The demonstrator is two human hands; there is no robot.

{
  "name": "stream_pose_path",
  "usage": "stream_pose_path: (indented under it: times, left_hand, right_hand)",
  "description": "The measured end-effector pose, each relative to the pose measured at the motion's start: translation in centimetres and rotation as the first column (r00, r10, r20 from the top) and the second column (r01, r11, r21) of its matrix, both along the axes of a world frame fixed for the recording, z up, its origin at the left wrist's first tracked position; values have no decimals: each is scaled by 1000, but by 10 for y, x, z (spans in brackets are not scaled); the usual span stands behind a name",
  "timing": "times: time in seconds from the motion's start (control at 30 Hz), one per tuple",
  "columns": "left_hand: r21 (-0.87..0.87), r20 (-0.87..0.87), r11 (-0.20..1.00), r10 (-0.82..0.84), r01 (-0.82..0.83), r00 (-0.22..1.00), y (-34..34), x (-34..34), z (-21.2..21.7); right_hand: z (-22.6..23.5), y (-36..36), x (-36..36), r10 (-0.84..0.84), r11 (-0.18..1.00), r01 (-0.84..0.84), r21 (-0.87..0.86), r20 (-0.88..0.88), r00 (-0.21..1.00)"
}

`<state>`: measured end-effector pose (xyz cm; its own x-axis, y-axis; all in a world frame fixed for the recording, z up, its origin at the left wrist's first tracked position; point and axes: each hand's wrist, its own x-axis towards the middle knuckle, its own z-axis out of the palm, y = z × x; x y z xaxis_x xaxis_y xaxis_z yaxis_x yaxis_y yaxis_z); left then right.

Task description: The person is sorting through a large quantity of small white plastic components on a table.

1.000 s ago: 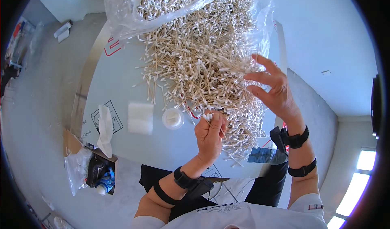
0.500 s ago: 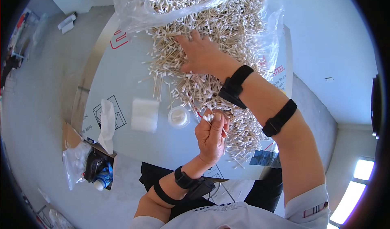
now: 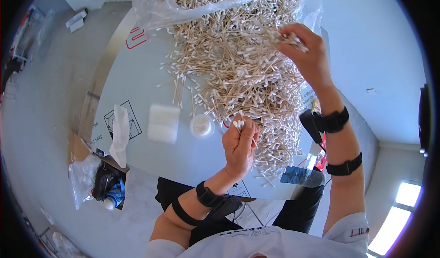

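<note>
A big heap of cotton swabs (image 3: 247, 70) with white tips and pale wooden sticks covers the middle and right of the table. My left hand (image 3: 239, 143) is closed round a small bunch of cotton swabs (image 3: 238, 124), white tips up, at the near side of the heap. Over the heap's right side, my right hand (image 3: 309, 52) is raised and grips a loose clump of swabs (image 3: 289, 40), some blurred. Left of my left hand stands a small round clear tub (image 3: 201, 126) with something white inside. Beside it lies a square white pad or pack (image 3: 163, 123).
A clear plastic bag (image 3: 156, 15) lies round the far part of the heap. On the table's left is a white crumpled tissue (image 3: 119, 136). Below the table's left edge stands an open cardboard box (image 3: 78, 148) holding a blue bottle and plastic bags.
My right hand has risen from the heap's left side and swung right, now with swabs in its fingers. My left hand has stayed nearly in place with its bunch.
</note>
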<state>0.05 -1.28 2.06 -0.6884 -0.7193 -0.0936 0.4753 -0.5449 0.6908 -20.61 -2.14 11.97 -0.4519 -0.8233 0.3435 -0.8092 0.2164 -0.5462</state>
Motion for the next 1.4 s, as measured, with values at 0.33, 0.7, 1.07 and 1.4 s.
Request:
stream_pose_path:
  times: [0.33, 0.7, 1.07, 1.4]
  left_hand:
    - [14, 36, 1000, -10, 10, 999, -2, 2, -2]
    - [11, 89, 1000, 0, -1, 996, -3, 1, -5]
    - [31, 69, 1000, -2, 0, 998, -4, 0, -2]
    - [87, 73, 996, 14, -20, 997, -6, -2, -1]
  right_hand:
    - [-18, 74, 53, -44, 999, 46, 22, -69, 997]
    - [-6, 93, 64, 2, 990, 13, 142, -106, 994]
    - [2, 95, 60, -88, 994, 76, -80, -154, 984]
    - [0, 35, 45, 104, 982, -97, 160, -33, 994]
